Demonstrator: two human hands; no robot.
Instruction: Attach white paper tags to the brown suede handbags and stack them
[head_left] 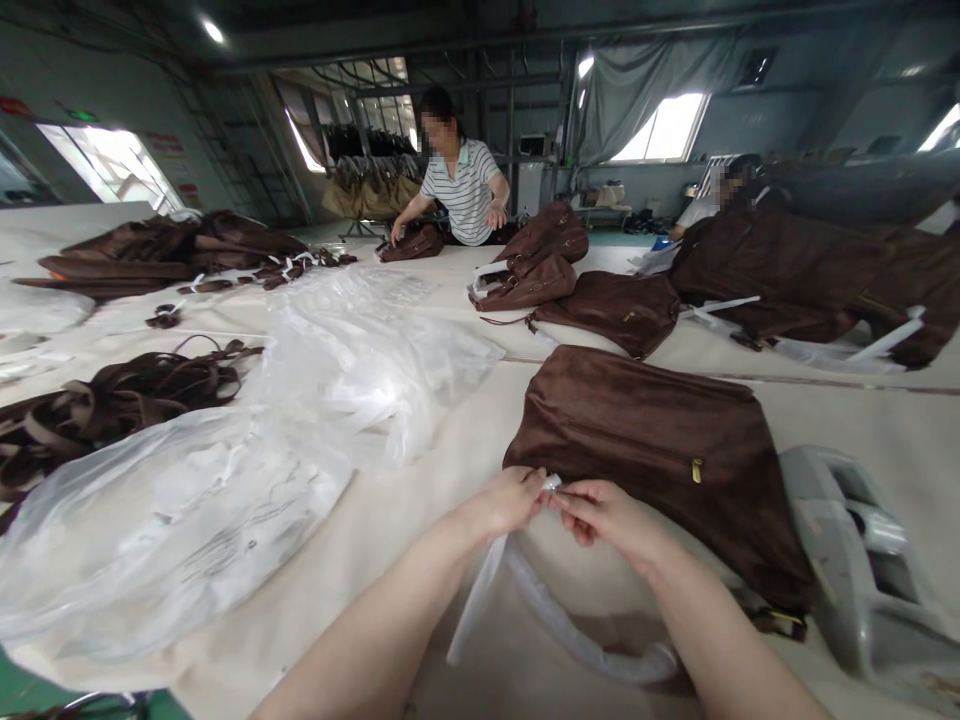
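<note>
No txt legible. Clear plastic bag (pixel 187 530) at table's (pixel 420 520) near L corner: a few rows of dark print, slanting, too blurry to read. Green lit sign (pixel 82 115) on L wall (pixel 142 90), just above bright doorway (pixel 109 165): markings too small to make out. Red sign (pixel 13 105), same wall, L of green one: wording illegible. R of doorway, wall notice (pixel 165 143) w/ reddish lettering, approx. level w/ doorway's upper part, unreadable; smaller red sign (pixel 187 188) below, ditto.

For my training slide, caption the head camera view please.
Left hand and right hand pinch a small white piece beside a brown bag with a yellow zipper pull.
</note>
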